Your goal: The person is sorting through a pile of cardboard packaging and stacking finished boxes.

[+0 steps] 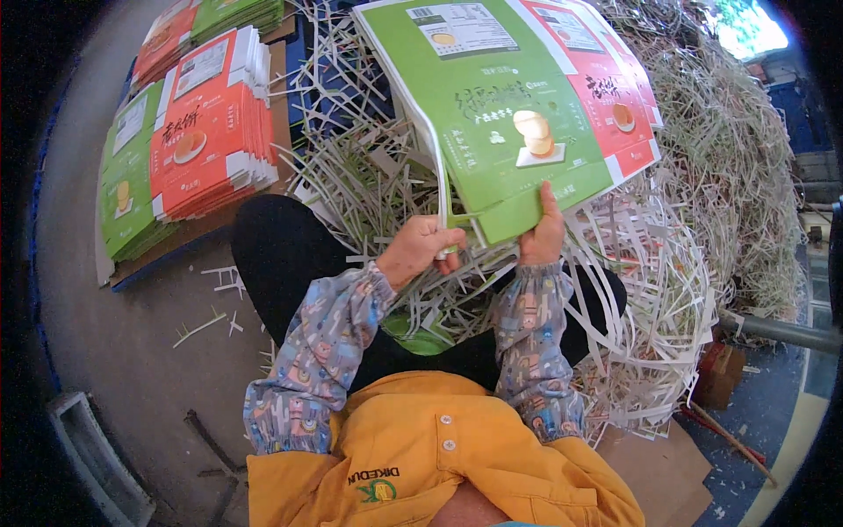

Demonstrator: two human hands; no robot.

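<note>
- Holding a large printed sheet (518, 88), panelled green and red, tilted face-up between both hands.
- Pinching a white edge strip (439, 176) in a closed left hand (423, 246), at the near left corner of the sheet, with a gap beside the green panel there.
- Steadying the near edge of the sheet in the right hand (543, 230), one digit over the green face; impossible to tell the hold underneath.
- Probably midway through stripping off the trim; next, likely calling for a firm right-hand hold and an even pull, strip away from sheet, without ripping the panel.
- Below and right of the sheet, a tangle of paper strips (659, 290); farther right, a taller heap of shreds (720, 158).
- Well left of the sheet, a red stack (211, 132) and a green stack (132, 184) of similar print.
</note>
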